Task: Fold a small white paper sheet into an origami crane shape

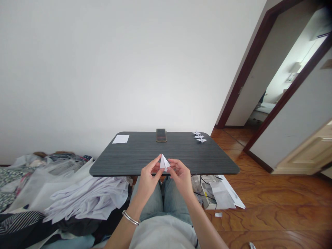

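A small piece of folded white paper (165, 163), pointed at the top with creased flaps, is held up above the near edge of the dark table (140, 152). My left hand (151, 170) pinches its left side between thumb and fingers; a silver bangle circles that wrist. On the paper's right side, my right hand (179, 172) grips with thumb and fingertips. Several folded white paper cranes (201, 140) stand in a row at the table's far right. At the far left lies a flat stack or sheet of white paper (120, 139).
A phone (161, 135) stands at the table's back middle, close to the white wall. Piled clothes and fabric (85, 197) fill the floor area on the left. Under the table's right side are cables, a white box (209, 199) and papers. A doorway opens at right.
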Demonstrator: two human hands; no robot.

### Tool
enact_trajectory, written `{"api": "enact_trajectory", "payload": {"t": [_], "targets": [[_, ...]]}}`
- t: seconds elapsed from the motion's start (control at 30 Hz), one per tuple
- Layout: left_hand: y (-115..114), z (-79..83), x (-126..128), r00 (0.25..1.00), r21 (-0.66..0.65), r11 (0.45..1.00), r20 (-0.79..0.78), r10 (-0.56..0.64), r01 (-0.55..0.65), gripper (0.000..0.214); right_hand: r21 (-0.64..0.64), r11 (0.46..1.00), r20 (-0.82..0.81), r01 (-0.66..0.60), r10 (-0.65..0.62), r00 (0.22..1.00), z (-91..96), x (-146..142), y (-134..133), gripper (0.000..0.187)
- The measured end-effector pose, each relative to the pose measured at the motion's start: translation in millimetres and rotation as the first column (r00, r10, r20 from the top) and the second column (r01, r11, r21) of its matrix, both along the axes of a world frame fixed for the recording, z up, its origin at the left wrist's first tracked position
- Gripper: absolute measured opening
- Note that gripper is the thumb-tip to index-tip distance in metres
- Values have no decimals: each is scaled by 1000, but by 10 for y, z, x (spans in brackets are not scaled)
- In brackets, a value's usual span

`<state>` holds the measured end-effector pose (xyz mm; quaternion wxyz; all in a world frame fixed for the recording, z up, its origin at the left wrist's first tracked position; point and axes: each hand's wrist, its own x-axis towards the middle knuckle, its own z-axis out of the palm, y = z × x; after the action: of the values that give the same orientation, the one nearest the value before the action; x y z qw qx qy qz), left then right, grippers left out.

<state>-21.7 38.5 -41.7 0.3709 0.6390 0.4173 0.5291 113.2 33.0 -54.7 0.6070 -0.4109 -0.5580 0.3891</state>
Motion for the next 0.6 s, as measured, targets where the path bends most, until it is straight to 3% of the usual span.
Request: {"api": "enact_trajectory", "payload": {"t": [0.17,0.37,0.5,0.6], "targets": [[-25,8,14,996,99,995,-90,-15,24,33,55,997,101,52,-58,993,14,-13,-19,19],[-22,20,0,988,61,994,-130,-78,86,34,146,982,175,116,-141,975,11,-9,-24,17],[-18,-5,3,980,19,991,-155,-127,131,40,119,977,169,177,-196,966,-8,-2,-15,20],[-37,9,22,979,72,994,-196,-63,78,42,62,985,147,162,-169,974,-16,-3,-4,19]]}}
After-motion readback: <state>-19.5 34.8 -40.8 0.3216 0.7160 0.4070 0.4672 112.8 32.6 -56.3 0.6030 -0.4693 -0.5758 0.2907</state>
